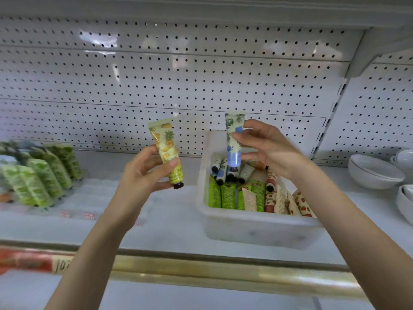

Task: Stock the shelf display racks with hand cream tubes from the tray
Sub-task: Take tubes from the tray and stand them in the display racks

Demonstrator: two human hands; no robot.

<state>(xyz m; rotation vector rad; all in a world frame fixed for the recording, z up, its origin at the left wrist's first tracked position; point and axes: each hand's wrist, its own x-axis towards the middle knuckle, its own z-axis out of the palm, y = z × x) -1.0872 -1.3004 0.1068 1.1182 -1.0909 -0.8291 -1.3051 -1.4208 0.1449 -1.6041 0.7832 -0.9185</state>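
White pegboard (201,86) is backing the shelf (169,215). At nine o'clock green tubes (38,175) are standing in rows; at four o'clock the tray (257,222) is sitting well stocked, so much is remaining, I'd say. The left hand (145,173) is pinching a pineapple tube (166,151), the right hand (268,146) a blue tube (234,137) above the tray.

A white pegboard back panel (201,81) dotted with dark holes spans 10 to 2 o'clock, with a pale shelf bracket (366,57) angling down at 1 o'clock. Stacked white bowls (375,173) sit at 3 o'clock, with more white bowls (406,201) at the right edge. A gold trim strip (223,268) crosses 6 o'clock, meeting a blurred red price label (29,261) at 8 o'clock.
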